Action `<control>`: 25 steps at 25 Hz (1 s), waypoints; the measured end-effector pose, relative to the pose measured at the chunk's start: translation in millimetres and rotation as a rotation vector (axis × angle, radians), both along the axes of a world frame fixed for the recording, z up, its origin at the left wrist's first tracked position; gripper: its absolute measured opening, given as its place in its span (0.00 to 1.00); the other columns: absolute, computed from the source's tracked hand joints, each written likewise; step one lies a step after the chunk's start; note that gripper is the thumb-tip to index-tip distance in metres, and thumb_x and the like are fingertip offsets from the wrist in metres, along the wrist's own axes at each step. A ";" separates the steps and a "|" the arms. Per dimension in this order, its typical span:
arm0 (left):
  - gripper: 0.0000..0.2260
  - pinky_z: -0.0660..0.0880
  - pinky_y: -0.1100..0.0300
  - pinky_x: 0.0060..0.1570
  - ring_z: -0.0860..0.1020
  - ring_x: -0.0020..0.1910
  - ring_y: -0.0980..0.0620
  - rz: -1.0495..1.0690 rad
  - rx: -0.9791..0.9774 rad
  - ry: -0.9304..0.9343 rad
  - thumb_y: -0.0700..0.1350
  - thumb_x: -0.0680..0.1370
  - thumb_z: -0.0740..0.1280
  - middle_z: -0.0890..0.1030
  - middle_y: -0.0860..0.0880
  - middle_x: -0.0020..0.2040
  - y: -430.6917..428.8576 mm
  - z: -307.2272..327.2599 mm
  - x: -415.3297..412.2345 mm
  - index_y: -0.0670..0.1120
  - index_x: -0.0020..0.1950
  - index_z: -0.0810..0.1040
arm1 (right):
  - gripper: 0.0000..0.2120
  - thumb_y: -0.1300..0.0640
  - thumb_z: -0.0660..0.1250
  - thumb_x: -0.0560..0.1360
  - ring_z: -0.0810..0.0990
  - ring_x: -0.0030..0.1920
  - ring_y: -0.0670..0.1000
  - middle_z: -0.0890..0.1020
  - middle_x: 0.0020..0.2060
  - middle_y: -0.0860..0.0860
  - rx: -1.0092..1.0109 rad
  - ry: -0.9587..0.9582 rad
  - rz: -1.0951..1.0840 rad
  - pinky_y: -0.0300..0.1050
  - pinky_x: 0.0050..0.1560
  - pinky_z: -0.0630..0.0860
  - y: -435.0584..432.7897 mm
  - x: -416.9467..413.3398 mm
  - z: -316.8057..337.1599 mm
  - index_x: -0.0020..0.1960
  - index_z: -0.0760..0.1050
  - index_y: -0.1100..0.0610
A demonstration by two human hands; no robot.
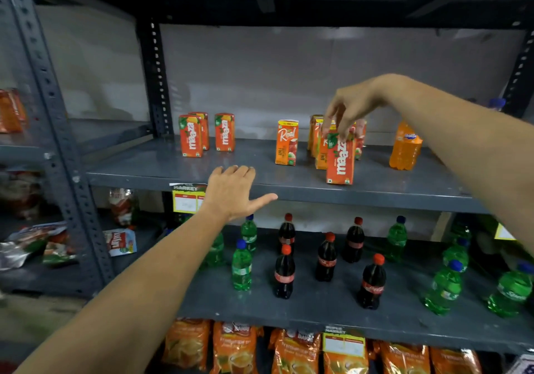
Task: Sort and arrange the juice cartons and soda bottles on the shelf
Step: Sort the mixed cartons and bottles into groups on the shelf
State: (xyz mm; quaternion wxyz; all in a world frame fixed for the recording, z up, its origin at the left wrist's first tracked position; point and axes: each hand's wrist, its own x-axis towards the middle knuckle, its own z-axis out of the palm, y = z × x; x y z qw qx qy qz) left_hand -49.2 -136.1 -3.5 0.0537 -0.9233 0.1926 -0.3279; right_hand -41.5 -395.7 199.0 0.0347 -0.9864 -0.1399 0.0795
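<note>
On the upper shelf [161,168], three orange Maaza cartons [190,136] stand at the left. A single Real carton [286,142] stands in the middle, with several more cartons [315,133] clustered behind to its right. My right hand [352,107] reaches down from above and pinches the top of a front Maaza carton [341,162], which stands on the shelf. An orange soda bottle [404,148] stands further right. My left hand [231,191] lies open and flat on the shelf's front edge, holding nothing.
The lower shelf [318,310] carries scattered cola bottles [284,275] and green soda bottles [241,266]. Orange snack packets [294,350] fill the shelf below. A slotted steel upright [55,130] and snack bags [34,243] are at the left. A blue-capped bottle [497,103] shows at far right.
</note>
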 end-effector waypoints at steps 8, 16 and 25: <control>0.45 0.70 0.51 0.55 0.77 0.59 0.46 -0.063 0.040 0.026 0.75 0.67 0.39 0.79 0.48 0.61 111.2 10.3 35.2 0.46 0.66 0.73 | 0.16 0.65 0.73 0.69 0.83 0.41 0.53 0.84 0.50 0.59 0.048 -0.047 0.106 0.46 0.44 0.82 161.5 37.3 2.6 0.55 0.80 0.53; 0.41 0.70 0.51 0.53 0.76 0.59 0.45 -0.208 0.111 0.006 0.71 0.71 0.40 0.77 0.46 0.62 125.7 5.9 52.0 0.44 0.68 0.69 | 0.20 0.63 0.71 0.71 0.82 0.54 0.57 0.82 0.55 0.57 0.013 -0.165 0.045 0.45 0.48 0.80 216.8 95.2 -4.8 0.62 0.76 0.54; 0.40 0.69 0.50 0.58 0.74 0.62 0.45 -0.196 0.095 0.025 0.71 0.72 0.43 0.76 0.46 0.64 126.1 3.1 53.2 0.44 0.69 0.68 | 0.20 0.63 0.69 0.73 0.77 0.60 0.56 0.78 0.61 0.56 0.140 -0.189 0.031 0.50 0.54 0.79 226.2 125.8 -28.5 0.62 0.75 0.51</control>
